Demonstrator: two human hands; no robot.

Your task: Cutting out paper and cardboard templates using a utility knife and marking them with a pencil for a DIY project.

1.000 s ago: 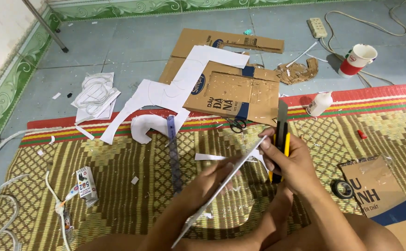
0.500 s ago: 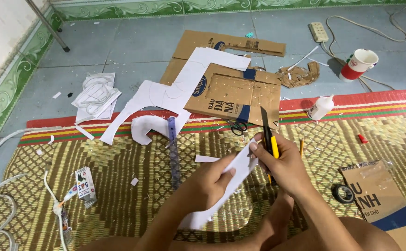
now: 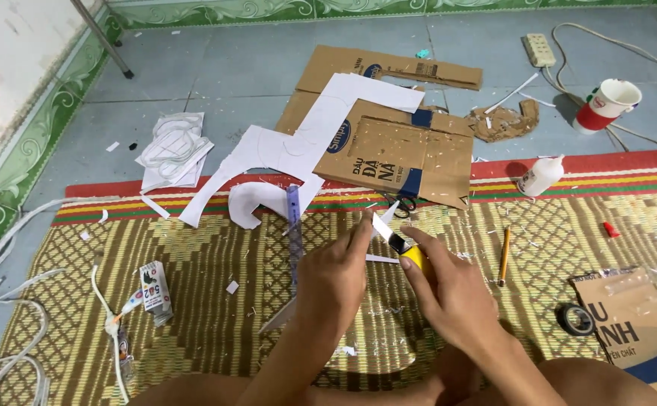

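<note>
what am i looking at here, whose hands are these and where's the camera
The camera sits on a person's head and looks down, so the two bare arms coming from the bottom edge are that person's own. They sit on a woven mat on a tiled floor. The right hand holds a yellow knife, blade out. The left hand holds a white sheet, seen nearly edge-on, up against the blade. Around them lie a purple ruler, cut white paper, flattened cardboard, scissors, a pencil, a glue bottle, a tape roll and a red and white cup.
</note>
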